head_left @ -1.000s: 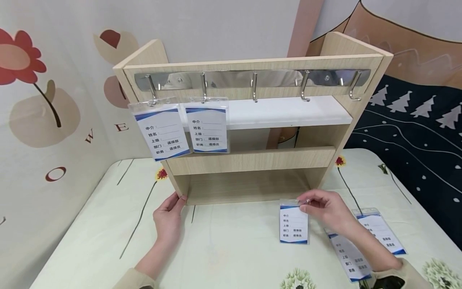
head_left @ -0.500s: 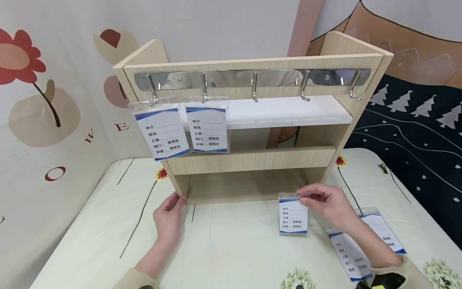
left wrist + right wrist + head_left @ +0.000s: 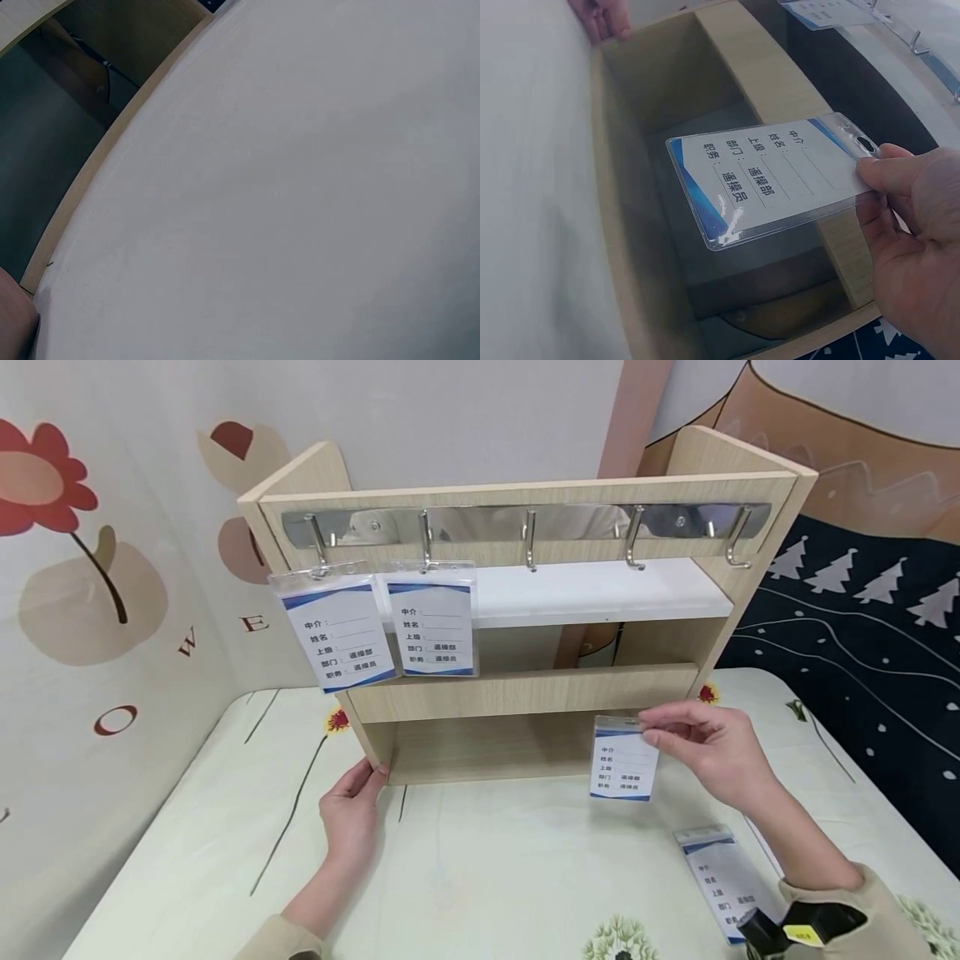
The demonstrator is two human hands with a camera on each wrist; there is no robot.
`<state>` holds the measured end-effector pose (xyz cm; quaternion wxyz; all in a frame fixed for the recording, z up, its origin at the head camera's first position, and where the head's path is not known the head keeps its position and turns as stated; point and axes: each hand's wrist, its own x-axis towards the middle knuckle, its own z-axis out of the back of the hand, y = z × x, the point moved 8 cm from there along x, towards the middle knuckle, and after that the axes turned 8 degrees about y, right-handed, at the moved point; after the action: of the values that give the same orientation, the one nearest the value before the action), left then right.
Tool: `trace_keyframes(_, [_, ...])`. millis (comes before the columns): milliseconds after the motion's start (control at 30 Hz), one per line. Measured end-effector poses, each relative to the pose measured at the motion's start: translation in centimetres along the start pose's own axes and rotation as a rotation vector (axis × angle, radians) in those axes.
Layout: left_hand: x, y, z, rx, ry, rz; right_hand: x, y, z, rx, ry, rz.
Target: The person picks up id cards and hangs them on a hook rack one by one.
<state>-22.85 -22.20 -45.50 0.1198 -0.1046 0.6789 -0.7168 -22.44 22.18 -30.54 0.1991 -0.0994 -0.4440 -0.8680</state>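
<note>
In the head view my right hand (image 3: 716,753) pinches a clear-sleeved ID badge (image 3: 622,767) by its top right corner. The badge hangs upright in front of the shelf's bottom opening, above the cloth. The right wrist view shows thumb and fingers on the slotted end of this badge (image 3: 772,180). My left hand (image 3: 351,814) grips the lower left corner of the wooden shelf (image 3: 525,692). Two more badges hang from the hooks at the left, one tilted badge (image 3: 337,631) and one straight badge (image 3: 432,628). Another badge (image 3: 723,877) lies on the cloth, partly behind my right forearm.
A metal strip with several hooks (image 3: 528,539) runs along the shelf's top board; its middle and right hooks carry no badge. Below it is a white ledge (image 3: 600,593). The shelf stands on a pale floral cloth (image 3: 480,877), with a patterned curtain (image 3: 862,610) at the right.
My right hand has lifted the badge off the cloth, upward and slightly right. The forearm now covers most of the second badge lying there. My left hand stays on the shelf corner.
</note>
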Motion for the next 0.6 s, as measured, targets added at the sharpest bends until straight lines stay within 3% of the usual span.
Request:
trace_keyframes(400, [0.0, 0.0, 0.0, -0.009, -0.009, -0.004, 1.2, 2.0, 0.4, 0.015, -0.002, 0.108])
trace_keyframes(600, [0.0, 0.0, -0.2, -0.013, -0.015, -0.008, 1.9, 2.6, 0.4, 0.019, 0.015, 0.115])
